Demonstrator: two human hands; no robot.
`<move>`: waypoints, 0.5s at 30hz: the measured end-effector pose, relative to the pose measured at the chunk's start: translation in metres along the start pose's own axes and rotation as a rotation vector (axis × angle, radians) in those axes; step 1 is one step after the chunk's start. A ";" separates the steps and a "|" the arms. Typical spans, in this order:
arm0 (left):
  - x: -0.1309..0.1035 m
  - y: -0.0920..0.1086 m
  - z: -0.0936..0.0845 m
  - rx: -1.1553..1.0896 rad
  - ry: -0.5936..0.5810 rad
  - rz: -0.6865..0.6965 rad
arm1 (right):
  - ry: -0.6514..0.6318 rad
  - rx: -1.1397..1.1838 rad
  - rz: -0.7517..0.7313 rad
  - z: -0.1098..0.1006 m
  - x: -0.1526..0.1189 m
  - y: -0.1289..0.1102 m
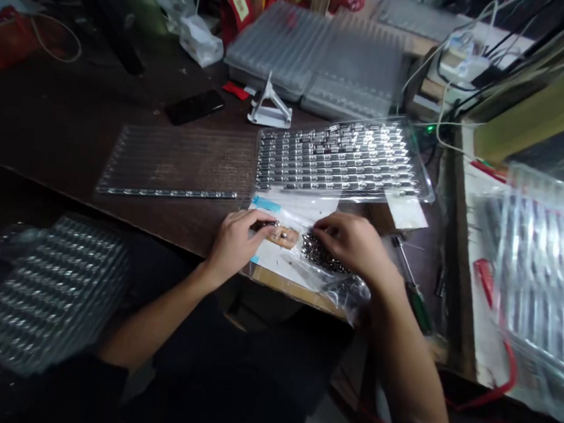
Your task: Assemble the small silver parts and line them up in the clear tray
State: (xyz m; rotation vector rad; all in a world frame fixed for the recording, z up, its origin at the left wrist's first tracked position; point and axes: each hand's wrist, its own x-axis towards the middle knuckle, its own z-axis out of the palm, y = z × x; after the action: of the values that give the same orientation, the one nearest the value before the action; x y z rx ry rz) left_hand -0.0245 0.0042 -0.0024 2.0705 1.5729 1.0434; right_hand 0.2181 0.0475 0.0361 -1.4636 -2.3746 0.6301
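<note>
My left hand (233,241) is closed in a pinch on a small dark metal part (271,223), beside a small tan block (285,237) with a shiny piece on it. Over a pile of small shiny metal pieces (322,252), my right hand (354,240) has its fingertips pressed together; whatever they hold is too small to make out. The pile lies on clear plastic on a white board (276,267). Behind my hands stands a clear tray (423,192) filled with rows of metal parts. Left of it, another clear ridged tray (178,155) has one row of parts along its near edge.
A phone (195,107) and a white stand (270,109) sit behind the trays. Closed clear trays (278,45) lie farther back. At right are a green-handled screwdriver (417,307) and stacked clear trays (549,277). More filled trays (50,289) are stacked low at left.
</note>
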 end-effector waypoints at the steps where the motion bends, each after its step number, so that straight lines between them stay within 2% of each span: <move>1: 0.003 0.004 0.001 -0.027 0.003 0.010 | -0.072 -0.037 0.000 0.001 0.000 -0.001; 3: 0.007 0.011 0.006 -0.070 -0.009 0.041 | -0.132 -0.105 0.008 0.005 -0.001 -0.005; 8: 0.011 0.018 0.018 -0.101 -0.056 0.093 | -0.181 -0.176 0.003 0.009 -0.004 -0.010; 15: 0.010 0.014 0.021 -0.043 -0.144 0.077 | -0.133 -0.067 -0.053 0.012 -0.006 -0.002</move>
State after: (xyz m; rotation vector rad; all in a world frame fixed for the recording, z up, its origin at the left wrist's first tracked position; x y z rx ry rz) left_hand 0.0020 0.0124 -0.0040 2.1409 1.3994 0.9218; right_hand 0.2138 0.0392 0.0270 -1.4210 -2.5507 0.6598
